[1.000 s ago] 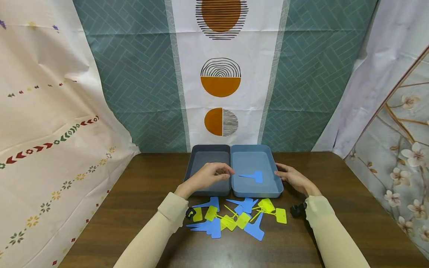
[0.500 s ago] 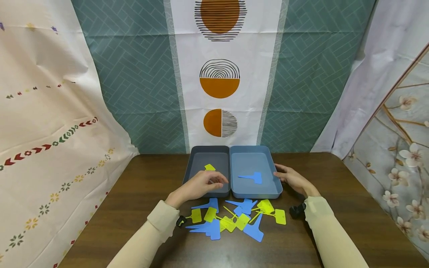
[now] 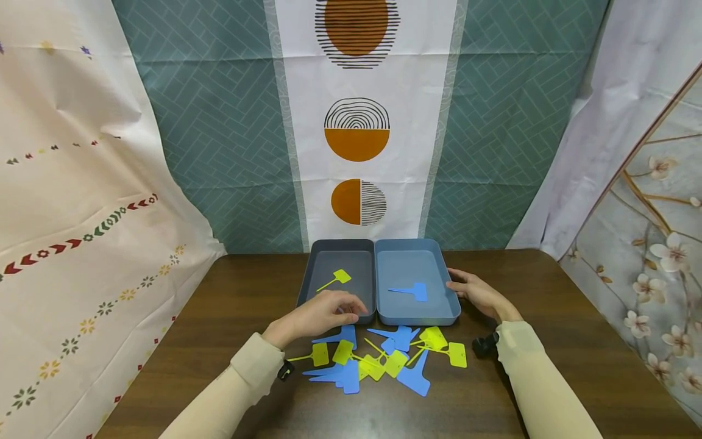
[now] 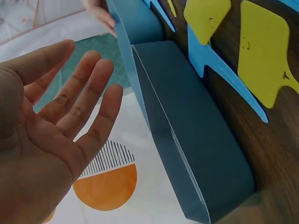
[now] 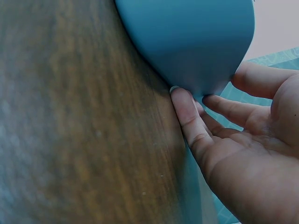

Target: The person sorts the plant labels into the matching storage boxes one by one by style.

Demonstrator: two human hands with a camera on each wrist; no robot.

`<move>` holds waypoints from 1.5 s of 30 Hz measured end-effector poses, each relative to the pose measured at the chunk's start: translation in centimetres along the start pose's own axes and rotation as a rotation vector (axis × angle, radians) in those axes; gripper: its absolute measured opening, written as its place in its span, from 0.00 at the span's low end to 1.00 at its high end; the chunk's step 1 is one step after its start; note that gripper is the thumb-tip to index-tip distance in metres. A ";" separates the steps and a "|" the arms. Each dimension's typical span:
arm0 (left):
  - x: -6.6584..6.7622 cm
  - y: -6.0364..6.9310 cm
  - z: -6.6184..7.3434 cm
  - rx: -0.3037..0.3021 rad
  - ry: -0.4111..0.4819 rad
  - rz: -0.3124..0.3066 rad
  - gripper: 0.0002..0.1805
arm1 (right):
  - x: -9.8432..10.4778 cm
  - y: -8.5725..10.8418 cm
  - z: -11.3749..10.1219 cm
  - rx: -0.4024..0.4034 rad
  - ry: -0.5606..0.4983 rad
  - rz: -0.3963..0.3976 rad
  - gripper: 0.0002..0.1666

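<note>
My left hand (image 3: 331,311) hovers over the near edge of the dark grey tray (image 3: 307,274), holding nothing. Its fingers spread loosely apart in the left wrist view. Inside that tray lies a yellow plant label (image 3: 342,276), stem pointing to the near left. A blue T-shaped plant label (image 3: 419,292) lies in the blue-grey tray (image 3: 408,253). At this tray's right wall, my right hand (image 3: 478,294) rests its fairly straight fingers (image 5: 184,105) against the outside. Near the trays' front, several yellow plant labels (image 3: 457,355) and blue plant labels (image 3: 414,381) lie overlapping on the table.
Both trays stand side by side at the back of the brown wooden table (image 3: 219,305). Behind them hangs a green and white patterned cloth (image 3: 236,152). Floral cloths flank the table left and right.
A yellow plant label has come into view inside the dark grey tray. My left hand has moved left and nearer, away from the divide between the trays. The right hand stays in place.
</note>
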State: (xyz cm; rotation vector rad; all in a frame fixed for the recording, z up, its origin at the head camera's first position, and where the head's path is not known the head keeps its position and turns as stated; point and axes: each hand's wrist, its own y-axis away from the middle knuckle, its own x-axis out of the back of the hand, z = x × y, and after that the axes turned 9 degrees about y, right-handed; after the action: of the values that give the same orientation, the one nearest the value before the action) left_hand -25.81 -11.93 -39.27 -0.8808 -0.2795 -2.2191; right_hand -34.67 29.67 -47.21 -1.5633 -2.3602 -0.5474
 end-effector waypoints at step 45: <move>-2.3 2.6 -2.0 0.085 -0.228 -0.184 0.21 | 0.0 0.2 -0.2 0.000 0.002 0.004 0.41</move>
State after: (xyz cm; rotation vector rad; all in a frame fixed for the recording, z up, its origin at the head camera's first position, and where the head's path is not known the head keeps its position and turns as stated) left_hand -23.89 -13.39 -42.40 -1.1003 -0.5795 -2.2547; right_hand -34.49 29.64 -47.04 -1.5666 -2.3554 -0.5476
